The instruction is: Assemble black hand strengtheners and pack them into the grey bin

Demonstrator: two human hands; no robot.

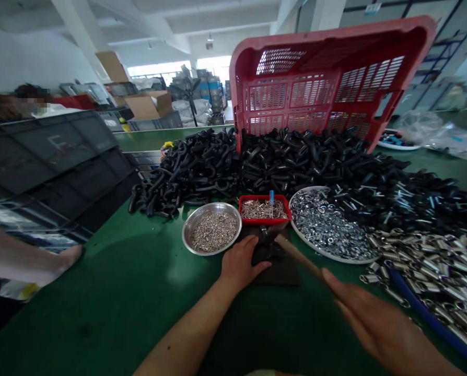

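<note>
My right hand [364, 313] is closed round the wooden handle of a hammer [302, 257]; the tool's head is blurred over a dark block. My left hand [241, 263] lies at the left side of that dark block [276, 271], thumb and fingers apart, beside a small black part [260, 253] whose shape is hard to make out. Just beyond are a metal bowl [213, 230] of tiny metal pieces, a red tray [264, 210] of small pins with a blue-handled tool [271, 197] in it, and a round white tray [335, 227] of metal nuts or rings.
Black curved parts [206, 162] are heaped along the back, before a tilted red crate [288, 94]. Metal springs [441, 271] lie at right beside a blue edge. At left are stacked grey crates [49, 156] and another person's arm [25, 256].
</note>
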